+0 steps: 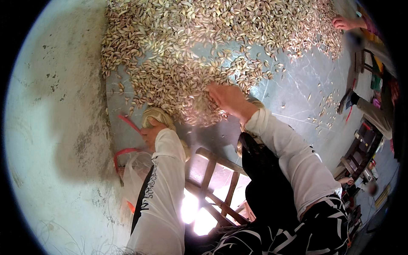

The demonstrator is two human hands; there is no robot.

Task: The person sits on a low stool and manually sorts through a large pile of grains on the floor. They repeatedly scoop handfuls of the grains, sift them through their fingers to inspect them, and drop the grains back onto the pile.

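Note:
Unpeeled garlic cloves [178,76] cover much of the grey tiled floor [287,92] before me in a wide, loose spread. My right hand [230,98] reaches down to the near edge of this heap, fingertips among the cloves. Some cloves just below those fingers look blurred. My left hand [153,131] is at my beige left shoe [157,115], overlapping it; whether it grips anything is hidden. Part of my right shoe [257,102] shows behind the right wrist. White sleeves cover both forearms.
A stained pale wall [63,95] rises along the left. Beside my left arm lies a clear plastic bag [135,172] with red straps. A wooden stool frame [208,175] stands below. At right are another person's hand [347,23], someone's shoe [345,101] and a wooden bench [366,143].

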